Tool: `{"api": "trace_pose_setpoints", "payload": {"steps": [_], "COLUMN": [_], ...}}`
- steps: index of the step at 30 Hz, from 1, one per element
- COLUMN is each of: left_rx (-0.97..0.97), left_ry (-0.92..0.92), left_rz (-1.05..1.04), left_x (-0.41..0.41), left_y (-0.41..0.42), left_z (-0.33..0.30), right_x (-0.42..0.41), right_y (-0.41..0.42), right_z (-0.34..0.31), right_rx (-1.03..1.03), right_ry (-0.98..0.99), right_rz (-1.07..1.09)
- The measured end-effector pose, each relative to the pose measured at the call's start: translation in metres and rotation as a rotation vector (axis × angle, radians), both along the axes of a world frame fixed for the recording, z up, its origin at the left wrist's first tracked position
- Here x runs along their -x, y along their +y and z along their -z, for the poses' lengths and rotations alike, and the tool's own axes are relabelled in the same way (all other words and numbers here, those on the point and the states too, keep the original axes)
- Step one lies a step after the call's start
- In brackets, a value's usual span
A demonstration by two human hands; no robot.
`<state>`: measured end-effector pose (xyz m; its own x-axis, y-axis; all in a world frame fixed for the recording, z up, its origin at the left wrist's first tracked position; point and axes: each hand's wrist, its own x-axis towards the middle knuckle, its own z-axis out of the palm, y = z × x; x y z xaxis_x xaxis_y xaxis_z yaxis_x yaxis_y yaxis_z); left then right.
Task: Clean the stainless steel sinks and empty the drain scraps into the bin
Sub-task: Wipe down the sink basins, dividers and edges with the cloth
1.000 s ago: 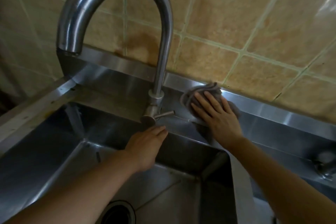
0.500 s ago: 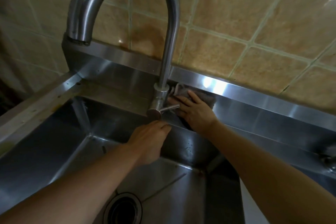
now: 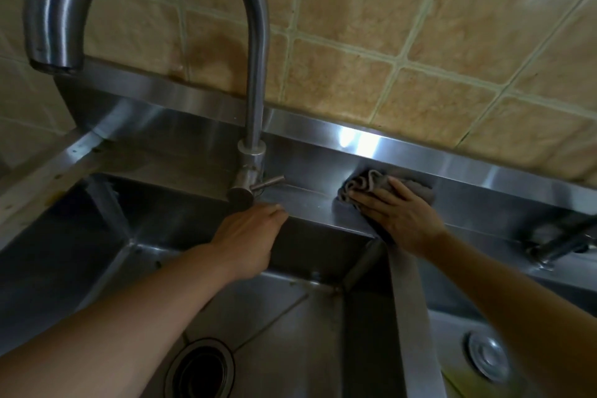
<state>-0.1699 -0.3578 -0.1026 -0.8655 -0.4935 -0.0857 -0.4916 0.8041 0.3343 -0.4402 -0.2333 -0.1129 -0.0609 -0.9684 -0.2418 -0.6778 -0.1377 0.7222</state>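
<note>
Since a moment ago, the grey cloth [image 3: 384, 186] has slid right along the sink ledge [image 3: 310, 200], away from the faucet [image 3: 253, 126]; the right hand [image 3: 399, 215] presses it flat-fingered, while the left hand [image 3: 248, 237] rests relaxed on the left basin [image 3: 97, 249] rim

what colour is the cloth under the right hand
Grey; the cloth shows bunched under the right hand in the head view.

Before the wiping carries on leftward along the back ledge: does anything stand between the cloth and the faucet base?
Nothing visible does. The right hand presses the grey cloth flat on the ledge; bare steel runs to the faucet, whose small lever points toward the cloth.
</note>
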Motion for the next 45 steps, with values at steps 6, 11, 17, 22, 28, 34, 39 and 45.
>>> {"api": "trace_pose_setpoints", "payload": {"steps": [6, 11, 17, 22, 28, 34, 39, 45], "left_rx": [0.090, 0.100, 0.098, 0.151, 0.135, 0.127, 0.145, 0.160], "left_ry": [-0.047, -0.097, -0.094, -0.079, -0.109, -0.137, -0.220, -0.289], "left_rz": [-0.030, -0.041, 0.015, 0.116, 0.056, 0.008, -0.007, -0.101], "left_x": [0.010, 0.030, 0.080, 0.126, 0.154, 0.160, 0.158, 0.139], "left_y": [0.004, 0.015, 0.047, 0.080, 0.102, 0.106, 0.106, 0.100], "left_z": [-0.002, -0.004, 0.002, 0.003, 0.005, 0.003, 0.003, 0.004], "right_x": [-0.057, -0.040, 0.036, 0.100, 0.143, 0.140, 0.128, 0.097], "right_y": [-0.072, -0.059, 0.027, 0.110, 0.170, 0.176, 0.188, 0.171], "right_z": [-0.002, -0.004, 0.001, 0.010, 0.012, 0.008, 0.004, 0.022], "right_rx": [0.019, 0.006, 0.002, 0.123, 0.259, 0.435, 0.664, 0.812], "right_ry": [-0.125, -0.133, -0.122, -0.177, -0.277, -0.542, -0.842, -0.949], "right_rz": [-0.122, -0.137, -0.061, 0.050, 0.202, 0.515, 0.718, 0.868]}}
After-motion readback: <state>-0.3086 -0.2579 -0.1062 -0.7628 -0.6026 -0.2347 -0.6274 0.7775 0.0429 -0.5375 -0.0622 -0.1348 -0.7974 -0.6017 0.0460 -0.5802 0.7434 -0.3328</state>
